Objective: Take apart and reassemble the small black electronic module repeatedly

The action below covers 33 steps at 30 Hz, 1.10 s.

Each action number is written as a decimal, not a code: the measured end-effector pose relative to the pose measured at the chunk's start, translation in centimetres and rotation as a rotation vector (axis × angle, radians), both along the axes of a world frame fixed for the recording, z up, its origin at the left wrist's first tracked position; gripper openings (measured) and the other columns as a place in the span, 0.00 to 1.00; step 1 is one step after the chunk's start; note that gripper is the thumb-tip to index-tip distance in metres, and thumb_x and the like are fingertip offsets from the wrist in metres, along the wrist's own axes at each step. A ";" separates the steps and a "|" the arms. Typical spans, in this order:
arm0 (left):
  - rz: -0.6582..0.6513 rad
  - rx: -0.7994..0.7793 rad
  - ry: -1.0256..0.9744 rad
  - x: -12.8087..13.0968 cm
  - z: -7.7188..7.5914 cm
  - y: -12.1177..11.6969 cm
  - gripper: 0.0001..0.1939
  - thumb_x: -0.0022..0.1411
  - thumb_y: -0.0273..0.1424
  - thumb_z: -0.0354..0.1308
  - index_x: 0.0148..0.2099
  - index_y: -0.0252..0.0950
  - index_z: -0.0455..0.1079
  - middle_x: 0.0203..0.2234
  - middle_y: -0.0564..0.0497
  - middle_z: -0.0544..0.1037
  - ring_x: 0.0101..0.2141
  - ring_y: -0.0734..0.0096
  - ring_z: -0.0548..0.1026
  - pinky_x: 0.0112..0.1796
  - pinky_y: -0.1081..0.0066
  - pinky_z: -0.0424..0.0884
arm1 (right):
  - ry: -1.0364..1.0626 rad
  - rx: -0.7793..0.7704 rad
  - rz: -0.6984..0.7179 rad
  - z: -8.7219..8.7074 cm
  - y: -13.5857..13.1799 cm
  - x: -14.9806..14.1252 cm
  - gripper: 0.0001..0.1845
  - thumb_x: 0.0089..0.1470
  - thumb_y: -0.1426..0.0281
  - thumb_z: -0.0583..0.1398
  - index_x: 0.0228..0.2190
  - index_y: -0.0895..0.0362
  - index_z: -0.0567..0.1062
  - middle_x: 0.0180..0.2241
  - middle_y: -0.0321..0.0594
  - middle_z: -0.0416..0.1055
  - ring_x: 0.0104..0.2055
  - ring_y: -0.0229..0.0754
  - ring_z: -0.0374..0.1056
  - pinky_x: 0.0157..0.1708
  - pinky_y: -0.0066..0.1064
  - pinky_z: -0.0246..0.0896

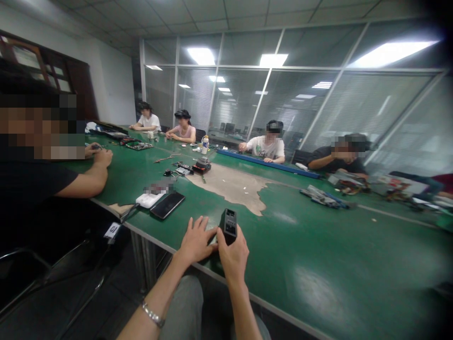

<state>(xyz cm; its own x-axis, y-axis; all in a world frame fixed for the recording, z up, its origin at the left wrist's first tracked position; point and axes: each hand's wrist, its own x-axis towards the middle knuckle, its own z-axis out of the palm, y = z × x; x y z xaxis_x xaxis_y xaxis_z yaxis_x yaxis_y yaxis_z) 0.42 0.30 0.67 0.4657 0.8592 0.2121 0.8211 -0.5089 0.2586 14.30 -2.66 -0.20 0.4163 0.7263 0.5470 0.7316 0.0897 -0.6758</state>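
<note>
My right hand (231, 257) grips a small black rectangular device (229, 225) upright, with its buttoned or windowed face turned toward me. My left hand (196, 241) lies beside it with fingers spread, resting at the front edge of the green table mat (318, 245) and holding nothing. Its thumb comes close to my right hand. To the left of my hands, a black smartphone (167, 205) lies on the mat next to a white charger (149, 199) with a cable.
Several seated people work around the table, one close at the left. Circuit boards and wires lie near them. A worn beige patch (230, 186) marks the mat, with a small electronic assembly (202, 165) beside it. A blue strip (265, 163) and a bottle (205, 145) stand farther back.
</note>
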 end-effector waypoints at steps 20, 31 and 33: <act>0.004 0.030 -0.025 0.1 -0.1 -0.1 0.32 0.63 0.58 0.50 0.65 0.53 0.62 0.67 0.46 0.57 0.66 0.47 0.51 0.62 0.40 0.43 | 0.135 0.081 -0.439 -0.6 -0.3 1.4 0.34 0.55 0.55 0.54 0.57 0.64 0.65 0.53 0.61 0.68 0.58 0.62 0.60 0.56 0.51 0.54; 0.001 0.019 -0.023 0.2 -0.2 -0.1 0.33 0.63 0.59 0.49 0.65 0.52 0.62 0.67 0.46 0.57 0.66 0.46 0.51 0.62 0.40 0.43 | -0.063 0.033 -0.334 -2.2 -0.5 3.1 0.33 0.51 0.61 0.54 0.51 0.74 0.66 0.49 0.69 0.66 0.61 0.65 0.55 0.62 0.58 0.43; 0.001 0.014 -0.024 0.2 -0.2 -0.1 0.33 0.63 0.59 0.49 0.65 0.52 0.62 0.67 0.46 0.57 0.66 0.46 0.51 0.62 0.40 0.42 | -0.073 0.002 -0.329 -2.3 -0.5 3.2 0.35 0.51 0.61 0.53 0.52 0.77 0.65 0.50 0.72 0.65 0.62 0.67 0.54 0.62 0.57 0.42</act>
<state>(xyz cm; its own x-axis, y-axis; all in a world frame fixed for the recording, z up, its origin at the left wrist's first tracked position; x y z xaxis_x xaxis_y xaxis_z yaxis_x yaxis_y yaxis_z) 0.63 0.22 0.46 0.4599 0.8562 0.2354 0.8151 -0.5122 0.2706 17.50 -3.19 -2.50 0.5881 0.5581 0.5854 0.7680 -0.1581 -0.6207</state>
